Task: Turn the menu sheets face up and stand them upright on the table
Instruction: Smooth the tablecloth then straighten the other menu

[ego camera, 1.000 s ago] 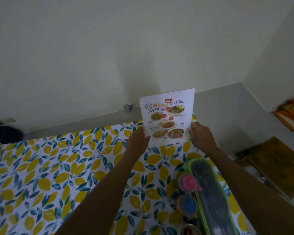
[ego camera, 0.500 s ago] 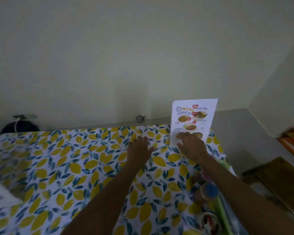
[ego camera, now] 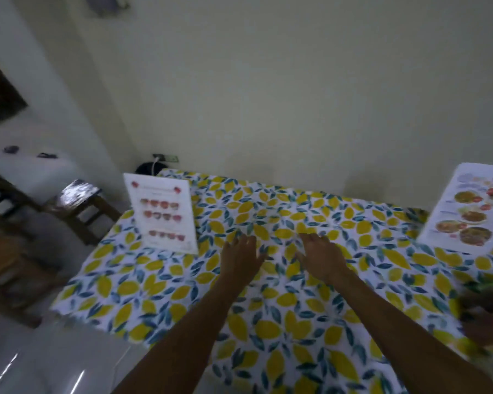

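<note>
Two menu sheets stand upright on the lemon-print tablecloth [ego camera: 268, 308]. One white menu sheet with rows of red items [ego camera: 161, 213] stands at the table's far left corner. The other menu sheet with food photos [ego camera: 471, 211] stands at the far right, cut off by the frame edge. My left hand [ego camera: 242, 255] and my right hand [ego camera: 320, 255] hover over the middle of the table, fingers spread, holding nothing and apart from both sheets.
Dark wooden stools [ego camera: 80, 206] stand left of the table. A wall socket with a plugged cable [ego camera: 165, 158] sits behind the far left corner. Blurred containers [ego camera: 487, 317] sit at the table's right edge. The wall runs along the far side.
My right hand has let go of the food-photo menu, which stays standing. Both hands moved left to the table's middle, and the view swung left, revealing the second standing menu.
</note>
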Motion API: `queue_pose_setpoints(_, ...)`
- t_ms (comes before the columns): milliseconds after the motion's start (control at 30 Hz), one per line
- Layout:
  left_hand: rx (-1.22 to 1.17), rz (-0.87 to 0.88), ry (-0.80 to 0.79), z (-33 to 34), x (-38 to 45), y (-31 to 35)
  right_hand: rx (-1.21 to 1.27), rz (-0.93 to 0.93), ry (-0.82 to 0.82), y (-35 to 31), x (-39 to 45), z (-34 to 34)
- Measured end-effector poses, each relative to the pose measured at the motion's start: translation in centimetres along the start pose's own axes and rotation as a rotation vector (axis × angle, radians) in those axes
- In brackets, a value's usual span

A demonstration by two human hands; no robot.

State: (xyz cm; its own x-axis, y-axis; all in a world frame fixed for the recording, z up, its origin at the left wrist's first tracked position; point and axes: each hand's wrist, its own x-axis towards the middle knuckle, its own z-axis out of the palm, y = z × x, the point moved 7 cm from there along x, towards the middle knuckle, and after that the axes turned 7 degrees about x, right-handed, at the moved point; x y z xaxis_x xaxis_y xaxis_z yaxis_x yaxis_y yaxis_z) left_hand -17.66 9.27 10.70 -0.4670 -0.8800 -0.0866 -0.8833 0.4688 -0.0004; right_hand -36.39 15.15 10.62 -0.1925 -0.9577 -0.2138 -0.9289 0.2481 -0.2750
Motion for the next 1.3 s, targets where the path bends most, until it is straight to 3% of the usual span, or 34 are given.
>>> queue_pose_setpoints(367,-0.002,-0.295,-0.015,1.2,-7.1,-22.2,-0.012,-0.198,-0.101,-20.3,3.4,6.1)
queue_pose_setpoints(633,-0.093,-0.375,-0.053,3.5,-4.4,-32.5,0.02,-0.152,-0.12,-26.0,9.0,9.5)
queue_pose_setpoints(767,-0.137,-0.388,-0.048,4.6,0.0,-37.0,0.16,-0.036,-0.101,-27.2,12.8,11.6)
queue_pose_setpoints(900,-0.216,-0.375,-0.115,6.2,3.9,-40.1,0.445,0.162,-0.104,-27.4,14.9,13.4)
queue_pose_setpoints(1000,-0.368,-0.286,-0.155,6.4,6.8,-40.9,0.632,0.153,-0.032,-28.1,15.1,13.2)
queue_pose_setpoints(1300,-0.48,-0.075,-0.127,5.8,14.8,-44.5,0.632,0.144,0.154,-29.1,18.8,11.7)
